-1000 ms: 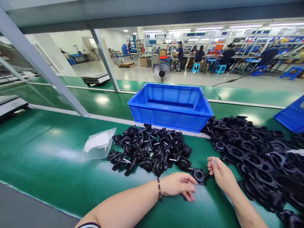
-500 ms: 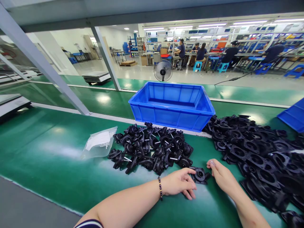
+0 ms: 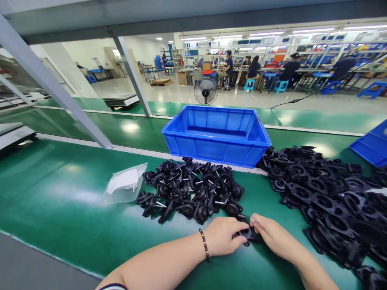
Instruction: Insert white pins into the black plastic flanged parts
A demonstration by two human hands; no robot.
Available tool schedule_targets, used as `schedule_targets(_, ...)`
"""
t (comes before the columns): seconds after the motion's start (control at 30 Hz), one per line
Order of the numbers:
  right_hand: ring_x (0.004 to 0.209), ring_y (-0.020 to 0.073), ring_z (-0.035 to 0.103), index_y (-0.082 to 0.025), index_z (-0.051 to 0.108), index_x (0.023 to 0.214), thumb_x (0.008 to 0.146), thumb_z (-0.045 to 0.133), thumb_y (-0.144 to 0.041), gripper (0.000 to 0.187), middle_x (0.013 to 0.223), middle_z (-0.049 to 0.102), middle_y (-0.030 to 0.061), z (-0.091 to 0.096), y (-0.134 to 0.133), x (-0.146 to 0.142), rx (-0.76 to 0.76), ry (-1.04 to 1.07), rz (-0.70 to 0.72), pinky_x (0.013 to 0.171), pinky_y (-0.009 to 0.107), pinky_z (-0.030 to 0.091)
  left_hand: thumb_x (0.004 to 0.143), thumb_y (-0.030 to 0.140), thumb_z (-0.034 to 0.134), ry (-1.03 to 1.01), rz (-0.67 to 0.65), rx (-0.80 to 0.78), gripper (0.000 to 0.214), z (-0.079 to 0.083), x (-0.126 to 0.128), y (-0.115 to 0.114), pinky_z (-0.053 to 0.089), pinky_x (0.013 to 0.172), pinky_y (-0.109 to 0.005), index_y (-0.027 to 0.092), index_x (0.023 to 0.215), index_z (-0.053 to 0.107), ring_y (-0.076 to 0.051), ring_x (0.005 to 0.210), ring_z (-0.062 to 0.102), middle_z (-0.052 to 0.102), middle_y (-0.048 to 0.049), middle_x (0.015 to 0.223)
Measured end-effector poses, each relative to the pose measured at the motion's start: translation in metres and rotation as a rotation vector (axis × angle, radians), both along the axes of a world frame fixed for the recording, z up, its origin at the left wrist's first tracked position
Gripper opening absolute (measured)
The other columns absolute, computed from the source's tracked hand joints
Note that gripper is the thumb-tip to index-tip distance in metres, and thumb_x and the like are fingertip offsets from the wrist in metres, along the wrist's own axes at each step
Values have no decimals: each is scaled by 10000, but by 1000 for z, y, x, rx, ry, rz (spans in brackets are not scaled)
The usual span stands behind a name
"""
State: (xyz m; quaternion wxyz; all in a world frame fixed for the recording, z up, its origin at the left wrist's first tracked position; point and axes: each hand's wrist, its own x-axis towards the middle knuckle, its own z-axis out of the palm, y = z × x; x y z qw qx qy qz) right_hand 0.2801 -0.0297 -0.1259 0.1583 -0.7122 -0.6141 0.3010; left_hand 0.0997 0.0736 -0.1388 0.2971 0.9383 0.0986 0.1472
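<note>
My left hand point(image 3: 223, 237) and my right hand point(image 3: 270, 237) meet over one black plastic part point(image 3: 245, 234) on the green belt point(image 3: 60, 193). The left fingers curl round its near side. The right fingers pinch a small white pin at the part's top; the pin is barely visible. Just behind lies a pile of black parts with white pins point(image 3: 193, 189). A larger heap of black parts without pins point(image 3: 326, 193) spreads to the right.
A blue bin point(image 3: 216, 135) stands behind the piles, and another blue bin point(image 3: 370, 145) sits at the right edge. A clear bag of white pins point(image 3: 123, 185) lies left of the pile. Slanted metal posts point(image 3: 57, 92) rise at left. People work at benches far behind.
My right hand has moved left and down onto the black part. My left hand has closed round the part, which now sits between both hands.
</note>
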Motion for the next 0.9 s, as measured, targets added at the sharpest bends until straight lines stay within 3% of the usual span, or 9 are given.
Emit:
schedule_targets(0.17,665,86,440,-162,440,848,915,181,-429,377,758,479,13,3,1,-3,-33,111,46,669,211,356,782,337,537,27,-11,42,268,-1,0,-3,392,660,-208,191,1000,594,-119,739,545,606,-4,830)
schedule_targets(0.4,671,91,422,-161,436,972,880,206,-532,446,716,449,16,-4,2,10,115,132,-166,685,227,348,761,324,547,57,3,72,279,-1,-1,-2,402,674,-217,187,1002,576,-128,767,546,599,-7,861)
schedule_targets(0.53,512,46,312,-149,402,966,724,421,-686,589,658,397,-18,-5,5,13,151,501,-397,481,192,256,766,329,554,59,3,35,257,0,-1,-1,395,661,-206,175,968,593,-123,753,536,588,-17,843)
schedule_targets(0.6,456,14,237,-146,395,898,635,546,-683,616,641,383,-34,-4,7,12,146,717,-498,427,173,162,768,324,560,49,3,22,261,1,-1,-1,392,668,-207,168,974,595,-126,761,534,583,-25,849)
schedule_targets(0.7,425,-13,199,-143,373,814,605,618,-632,586,662,415,-32,-1,9,13,167,837,-569,410,166,114,766,318,566,27,-10,18,260,1,-1,-1,384,674,-218,157,967,602,-137,773,525,575,-37,855)
schedule_targets(0.8,410,-26,182,-138,346,744,598,648,-596,568,638,399,-38,1,9,16,183,863,-609,404,164,95,731,308,608,-9,-20,-82,230,2,0,-2,356,617,-210,137,885,611,-114,689,482,547,-22,748)
schedule_targets(0.9,410,-34,171,-134,334,720,569,680,-580,584,606,351,-54,2,8,17,186,875,-640,405,157,88,672,256,646,-29,15,-386,172,2,3,-2,314,542,-183,120,758,585,-70,578,403,467,16,609)
